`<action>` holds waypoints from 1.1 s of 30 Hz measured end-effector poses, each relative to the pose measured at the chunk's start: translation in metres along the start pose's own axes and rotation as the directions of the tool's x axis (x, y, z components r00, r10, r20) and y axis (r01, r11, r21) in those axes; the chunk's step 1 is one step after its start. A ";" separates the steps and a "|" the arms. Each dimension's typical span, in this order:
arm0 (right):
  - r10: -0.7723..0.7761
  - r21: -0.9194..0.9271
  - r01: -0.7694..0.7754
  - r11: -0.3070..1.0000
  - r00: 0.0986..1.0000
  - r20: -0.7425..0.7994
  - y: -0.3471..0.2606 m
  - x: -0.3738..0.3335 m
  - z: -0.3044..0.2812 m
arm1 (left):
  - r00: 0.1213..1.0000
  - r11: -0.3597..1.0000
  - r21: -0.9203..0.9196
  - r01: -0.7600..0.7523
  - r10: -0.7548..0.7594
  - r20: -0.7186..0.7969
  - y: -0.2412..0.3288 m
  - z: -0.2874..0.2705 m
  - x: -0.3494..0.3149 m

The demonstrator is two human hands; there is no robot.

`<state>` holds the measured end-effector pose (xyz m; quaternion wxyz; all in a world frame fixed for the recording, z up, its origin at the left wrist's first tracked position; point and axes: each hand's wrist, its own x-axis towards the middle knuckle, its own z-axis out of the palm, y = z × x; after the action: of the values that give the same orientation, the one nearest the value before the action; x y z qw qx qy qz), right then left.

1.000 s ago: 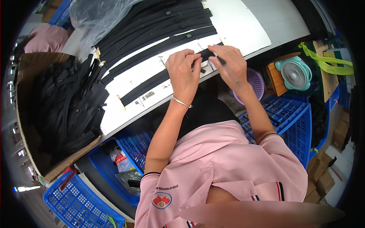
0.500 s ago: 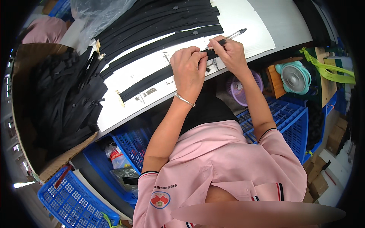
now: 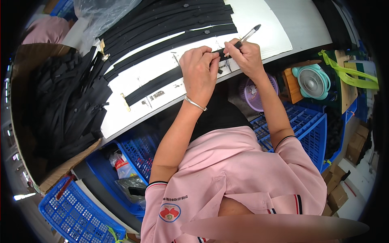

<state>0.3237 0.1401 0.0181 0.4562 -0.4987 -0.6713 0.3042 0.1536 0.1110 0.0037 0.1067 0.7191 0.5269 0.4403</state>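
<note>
Pen on a black strip — steady beats fast

Left hand has its fingertips down at the strip, which lies along the near side of the white board on the tabletop; can't tell if they pinch or press. Right hand is closed round the pen, near the left but apart. I'd keep the strip flat and straight — pin it close to the pen, go light so nothing skids.

Count: one pen, one strip under the hands, one fan, one purple basket. Strips in the pile overlap too much to count.
</note>
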 end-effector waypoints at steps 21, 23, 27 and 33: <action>-0.009 0.027 0.006 1.000 0.996 0.089 0.009 -0.002 -0.001 | 1.000 1.000 0.019 -0.017 0.017 0.005 -0.001 -0.007 -0.001; 0.086 0.112 -0.089 0.990 0.996 0.026 0.011 -0.006 -0.004 | 0.998 0.992 0.117 -0.045 0.039 0.049 0.010 -0.015 -0.007; 0.125 0.204 -0.099 0.974 0.985 -0.121 0.020 -0.013 -0.009 | 0.972 0.990 0.141 -0.004 -0.029 0.232 0.015 -0.024 -0.026; 0.138 0.310 -0.062 0.949 0.964 -0.229 0.028 -0.010 -0.004 | 0.960 0.969 0.217 -0.116 0.053 0.275 -0.036 -0.009 0.021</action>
<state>0.3391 0.1389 -0.0073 0.5906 -0.4913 -0.5287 0.3610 0.1238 0.1416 -0.0024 0.0734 0.8013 0.5239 0.2793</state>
